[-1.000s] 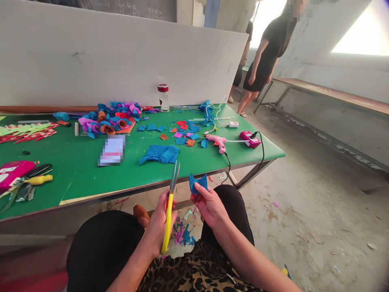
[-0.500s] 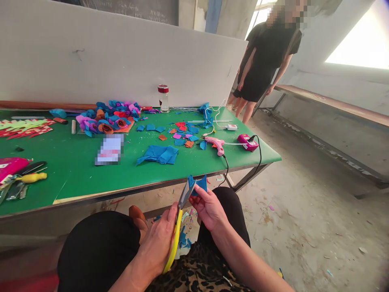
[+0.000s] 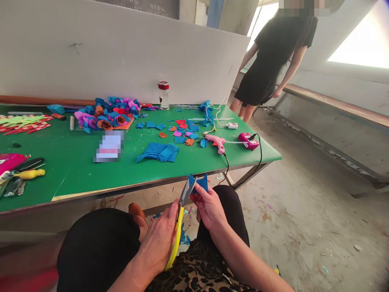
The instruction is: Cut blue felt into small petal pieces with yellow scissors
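My left hand (image 3: 159, 235) is closed around the yellow handles of a pair of scissors (image 3: 175, 241). The blades are parted and point up at the left part of a small blue crepe paper piece (image 3: 200, 185). My right hand (image 3: 209, 205) pinches this paper between thumb and fingers, just past the table's front edge and above my knees. A dip shows in the paper's top edge. On the table beyond lies a folded blue crepe sheet (image 3: 158, 152). A pink glue gun (image 3: 217, 142) rests to its right, a glue stick in its back.
The green table (image 3: 79, 178) holds paper flowers (image 3: 106, 115), cut paper squares (image 3: 180, 140), a red-lidded jar (image 3: 164, 96), a phone (image 3: 109, 147), a magenta power socket (image 3: 248, 141) with a cord, and a yellow-handled tool (image 3: 32, 174). A person in black (image 3: 273, 56) stands behind the right end.
The scissor blades have spread slightly wider at the paper. My hands stay in nearly the same place. The person in black at the back has shifted right.
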The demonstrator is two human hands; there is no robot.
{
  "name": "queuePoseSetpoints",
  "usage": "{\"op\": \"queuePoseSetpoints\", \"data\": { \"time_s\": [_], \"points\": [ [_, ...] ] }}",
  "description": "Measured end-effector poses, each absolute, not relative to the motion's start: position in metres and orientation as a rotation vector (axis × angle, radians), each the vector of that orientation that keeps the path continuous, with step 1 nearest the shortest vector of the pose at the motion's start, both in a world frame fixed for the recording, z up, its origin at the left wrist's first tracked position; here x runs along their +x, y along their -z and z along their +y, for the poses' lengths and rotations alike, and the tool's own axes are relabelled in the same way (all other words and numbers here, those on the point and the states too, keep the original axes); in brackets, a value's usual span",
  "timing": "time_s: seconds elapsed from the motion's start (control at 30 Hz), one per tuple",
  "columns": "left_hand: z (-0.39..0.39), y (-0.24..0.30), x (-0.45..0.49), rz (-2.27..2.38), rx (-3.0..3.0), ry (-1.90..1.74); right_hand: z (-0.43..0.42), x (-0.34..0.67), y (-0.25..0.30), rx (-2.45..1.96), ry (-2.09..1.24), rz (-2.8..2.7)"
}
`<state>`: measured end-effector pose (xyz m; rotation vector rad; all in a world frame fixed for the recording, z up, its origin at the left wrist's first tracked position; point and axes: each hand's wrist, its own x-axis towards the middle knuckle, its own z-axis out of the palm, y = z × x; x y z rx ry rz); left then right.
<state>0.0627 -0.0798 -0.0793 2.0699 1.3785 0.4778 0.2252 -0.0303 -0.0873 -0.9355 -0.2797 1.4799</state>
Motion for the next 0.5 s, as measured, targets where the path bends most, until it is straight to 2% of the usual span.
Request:
{"op": "queuePoseSetpoints", "data": {
  "time_s": [0.5],
  "points": [
    [-0.0761,0.0779,0.0673,1.366,2.009,-0.382,-0.0327,0.2236,0.0878,-0.909,-1.556,-0.267]
  ]
}}
